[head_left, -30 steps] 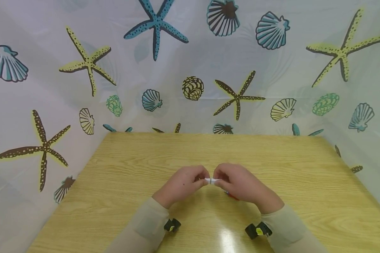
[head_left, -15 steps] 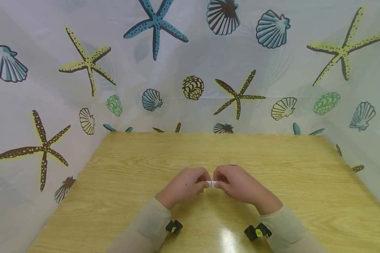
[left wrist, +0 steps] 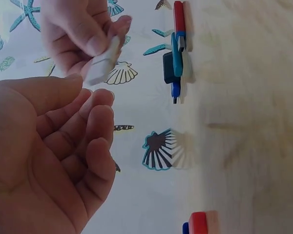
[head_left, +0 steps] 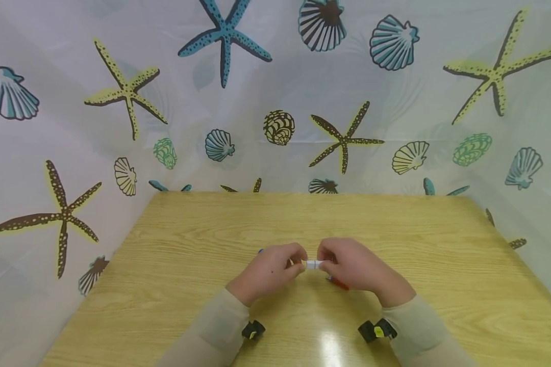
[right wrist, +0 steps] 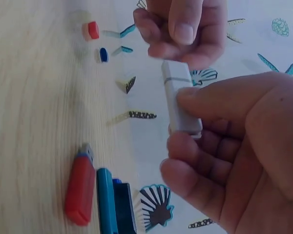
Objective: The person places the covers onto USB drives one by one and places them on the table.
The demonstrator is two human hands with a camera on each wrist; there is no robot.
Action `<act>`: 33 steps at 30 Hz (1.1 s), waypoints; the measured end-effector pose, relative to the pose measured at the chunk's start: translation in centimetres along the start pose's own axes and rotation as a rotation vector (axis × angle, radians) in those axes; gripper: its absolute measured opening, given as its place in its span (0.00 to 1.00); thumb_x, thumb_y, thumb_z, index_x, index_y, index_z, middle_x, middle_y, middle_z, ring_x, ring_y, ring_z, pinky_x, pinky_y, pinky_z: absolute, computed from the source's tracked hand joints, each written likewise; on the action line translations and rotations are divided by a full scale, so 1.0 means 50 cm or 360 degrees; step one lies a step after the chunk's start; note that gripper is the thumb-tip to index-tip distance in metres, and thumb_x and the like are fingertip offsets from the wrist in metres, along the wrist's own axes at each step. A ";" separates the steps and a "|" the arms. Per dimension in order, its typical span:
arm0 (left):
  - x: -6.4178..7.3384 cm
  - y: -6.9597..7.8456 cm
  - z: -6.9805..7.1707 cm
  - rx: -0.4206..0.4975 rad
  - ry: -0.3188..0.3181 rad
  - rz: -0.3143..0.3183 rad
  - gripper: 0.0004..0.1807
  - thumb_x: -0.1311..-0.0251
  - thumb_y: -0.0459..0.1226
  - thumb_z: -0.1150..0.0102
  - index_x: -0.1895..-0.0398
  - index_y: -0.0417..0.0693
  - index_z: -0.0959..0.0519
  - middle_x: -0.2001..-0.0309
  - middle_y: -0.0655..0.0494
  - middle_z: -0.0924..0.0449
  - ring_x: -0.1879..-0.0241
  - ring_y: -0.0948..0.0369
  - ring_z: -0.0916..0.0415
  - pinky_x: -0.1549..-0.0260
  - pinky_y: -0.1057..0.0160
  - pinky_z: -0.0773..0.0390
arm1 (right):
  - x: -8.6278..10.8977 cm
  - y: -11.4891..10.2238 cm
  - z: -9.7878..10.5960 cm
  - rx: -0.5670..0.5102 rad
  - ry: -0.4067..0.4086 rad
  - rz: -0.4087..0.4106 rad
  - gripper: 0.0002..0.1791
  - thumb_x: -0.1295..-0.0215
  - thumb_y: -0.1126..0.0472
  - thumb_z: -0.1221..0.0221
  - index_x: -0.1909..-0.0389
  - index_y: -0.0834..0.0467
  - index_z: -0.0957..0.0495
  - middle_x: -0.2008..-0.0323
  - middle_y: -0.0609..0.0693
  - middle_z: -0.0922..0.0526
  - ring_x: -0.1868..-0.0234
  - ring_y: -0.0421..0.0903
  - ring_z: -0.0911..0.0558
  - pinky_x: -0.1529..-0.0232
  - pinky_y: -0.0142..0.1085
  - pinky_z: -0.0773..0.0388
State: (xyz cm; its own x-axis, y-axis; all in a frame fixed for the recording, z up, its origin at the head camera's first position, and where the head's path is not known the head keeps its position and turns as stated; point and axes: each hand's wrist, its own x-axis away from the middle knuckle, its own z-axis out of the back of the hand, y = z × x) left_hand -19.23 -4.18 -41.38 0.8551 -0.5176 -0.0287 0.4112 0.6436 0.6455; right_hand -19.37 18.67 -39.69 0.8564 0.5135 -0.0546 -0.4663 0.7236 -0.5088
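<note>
A white capped USB stick [right wrist: 180, 97] has a thin grey seam near its far end. My right hand [head_left: 351, 265] pinches its body between thumb and fingers. My left hand [head_left: 271, 267] is at the capped end, thumb tip close beside it in the left wrist view, with its fingers loosely bent and nothing between them. In the head view the white USB stick [head_left: 313, 264] lies level between the two hands, above the table.
On the wooden table [head_left: 202, 219] lie a red USB stick [right wrist: 80, 190] with its metal plug bare, a teal stick [right wrist: 106, 200] and a dark blue piece [right wrist: 125, 207]. Near my left hand lie a small red cap [right wrist: 93, 30] and a blue cap [right wrist: 103, 54]. Behind stands a shell-print curtain [head_left: 275, 76].
Both hands gripped the white USB stick earlier. My left fingers have come off its end, and my right hand has shifted slightly right with it, so more of it shows.
</note>
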 end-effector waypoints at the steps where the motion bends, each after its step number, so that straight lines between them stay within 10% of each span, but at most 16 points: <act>1: 0.000 -0.001 0.002 -0.0016 0.0012 0.0008 0.07 0.28 0.43 0.40 0.51 0.57 0.20 0.62 0.69 0.20 0.68 0.68 0.25 0.68 0.65 0.23 | 0.000 0.004 0.001 0.0016 0.0000 -0.0032 0.09 0.33 0.61 0.34 0.69 0.48 0.24 0.74 0.40 0.25 0.74 0.40 0.27 0.69 0.37 0.27; 33: 0.011 -0.072 0.065 -0.0121 0.0251 0.0180 0.08 0.28 0.40 0.43 0.52 0.50 0.19 0.61 0.62 0.19 0.70 0.63 0.25 0.64 0.57 0.23 | 0.005 0.086 0.003 0.0284 -0.0230 -0.0401 0.06 0.36 0.65 0.37 0.71 0.51 0.22 0.73 0.44 0.23 0.72 0.44 0.27 0.69 0.40 0.29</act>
State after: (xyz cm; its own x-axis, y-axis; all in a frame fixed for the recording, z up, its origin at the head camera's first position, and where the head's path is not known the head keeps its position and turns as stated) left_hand -21.28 -8.63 -41.25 0.9335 -0.3489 -0.0822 0.3274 0.7364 0.5921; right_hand -21.19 21.95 -41.77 0.9153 0.3589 0.1827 -0.2863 0.8989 -0.3318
